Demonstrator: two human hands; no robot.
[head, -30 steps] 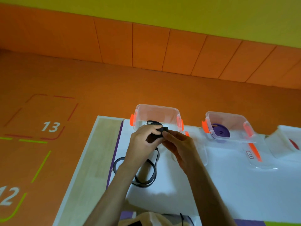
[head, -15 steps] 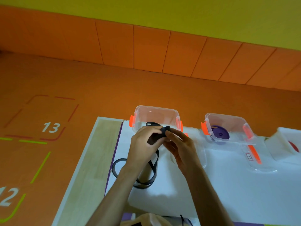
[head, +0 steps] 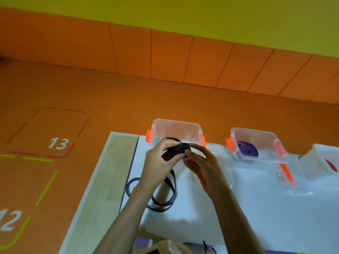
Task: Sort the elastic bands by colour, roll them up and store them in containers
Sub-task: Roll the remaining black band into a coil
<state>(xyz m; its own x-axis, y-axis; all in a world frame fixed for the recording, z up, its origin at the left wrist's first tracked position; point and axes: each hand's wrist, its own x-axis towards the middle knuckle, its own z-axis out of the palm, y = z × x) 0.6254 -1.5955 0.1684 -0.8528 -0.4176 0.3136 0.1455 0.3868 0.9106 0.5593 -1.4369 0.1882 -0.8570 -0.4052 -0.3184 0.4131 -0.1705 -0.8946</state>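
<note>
From my feed off the head camera, both hands meet just in front of the nearest clear container, the one with orange side clips at the far left of the white table. The left hand has its fingers and thumb curled round the rolled part of the black elastic band, gripping it from the left. The right hand pinches the same roll from the other side, thumb and forefinger closed on its edge, with the remaining fingers loosely bent beneath. The roll sits raised above the table, level with the container's near wall; I cannot tell whether it touches that wall. The unrolled rest of the band hangs from under the left hand and lies in loose overlapping loops on the table, partly hidden by the left forearm, with one loop reaching the purple strip at the table's left edge. To the right, well apart, a second clear container holds a purple rolled band on its floor. Just in front of it lies a clear lid with an orange clip and a small label. At the right edge, a third container shows something red inside, mostly cut off. Beyond the table, the orange floor carries the painted number 13.
</note>
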